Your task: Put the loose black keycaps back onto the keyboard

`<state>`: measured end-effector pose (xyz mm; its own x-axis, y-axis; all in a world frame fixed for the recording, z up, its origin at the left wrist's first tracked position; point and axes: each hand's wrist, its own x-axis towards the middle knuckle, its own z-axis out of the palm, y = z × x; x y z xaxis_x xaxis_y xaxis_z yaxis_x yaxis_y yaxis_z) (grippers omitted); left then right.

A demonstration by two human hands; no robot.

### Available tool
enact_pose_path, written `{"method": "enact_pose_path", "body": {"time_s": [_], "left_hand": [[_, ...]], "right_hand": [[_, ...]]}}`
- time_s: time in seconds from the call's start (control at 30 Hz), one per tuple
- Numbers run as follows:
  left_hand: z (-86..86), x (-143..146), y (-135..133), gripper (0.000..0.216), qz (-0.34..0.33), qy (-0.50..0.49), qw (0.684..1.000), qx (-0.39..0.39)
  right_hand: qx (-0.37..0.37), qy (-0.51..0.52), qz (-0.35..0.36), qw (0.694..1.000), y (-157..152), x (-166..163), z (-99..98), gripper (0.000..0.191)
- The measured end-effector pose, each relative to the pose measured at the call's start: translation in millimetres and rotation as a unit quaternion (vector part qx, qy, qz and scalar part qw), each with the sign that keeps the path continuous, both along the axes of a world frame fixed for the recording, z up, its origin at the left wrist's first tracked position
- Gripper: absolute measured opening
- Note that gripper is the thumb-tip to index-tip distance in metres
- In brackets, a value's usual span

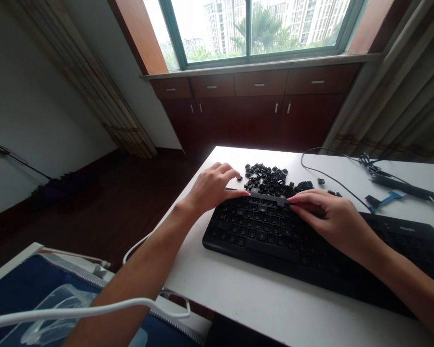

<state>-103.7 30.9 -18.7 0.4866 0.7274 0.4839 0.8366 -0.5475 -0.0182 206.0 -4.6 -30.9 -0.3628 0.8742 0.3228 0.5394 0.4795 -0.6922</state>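
Note:
A black keyboard (255, 248) lies at a slant on the white table, its key positions showing square sockets where keycaps are off. My left hand (211, 188) is open at its back left corner. The thumb rests on the keyboard's back edge, and the fingers reach over beside a single black keycap (239, 179). My right hand (325, 209) is over the middle of the back edge, thumb and forefinger pinched together. Whatever small dark thing is between those fingertips blends into the keyboard. Behind the keyboard lies a heap of loose black keycaps (265, 178).
On the table's right are a lone keycap (321, 181), a blue brush (390, 196), a black tool with a coiled cord (401, 185) and a thin black cable (318, 168). A white cable (130, 303) crosses the lower left, above a blue chair (18, 289).

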Motion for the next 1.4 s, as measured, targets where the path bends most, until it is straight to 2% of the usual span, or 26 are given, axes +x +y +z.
{"method": "enact_pose_path", "body": {"time_s": [0.17,0.5,0.67,0.87,1.13,1.4], "left_hand": [[2.2,0,0,0.046,0.004,-0.002,1.0,0.006],[-4.8,7,-3,0.031,0.008,-0.015,1.0,-0.019],[-5.6,10,-4,0.031,0.004,-0.019,0.999,-0.033],[-6.3,8,-2,0.032,0.014,-0.018,0.999,-0.028],[-7.6,9,-3,0.024,0.021,-0.016,0.999,-0.019],[-4.3,10,-5,0.025,0.011,-0.006,1.0,-0.027]], "right_hand": [[0.076,-0.07,0.004,0.995,-2,0,2.4,0.02],[0.111,-0.113,0.018,0.987,4,8,0.8,0.021],[0.114,-0.122,0.033,0.985,5,10,0.7,0.021],[0.095,-0.09,-0.008,0.991,3,7,3.3,0.024],[0.017,-0.038,0.031,0.999,13,-27,6.0,0.019],[0.074,-0.049,0.036,0.995,16,-41,-1.6,0.019]]}}
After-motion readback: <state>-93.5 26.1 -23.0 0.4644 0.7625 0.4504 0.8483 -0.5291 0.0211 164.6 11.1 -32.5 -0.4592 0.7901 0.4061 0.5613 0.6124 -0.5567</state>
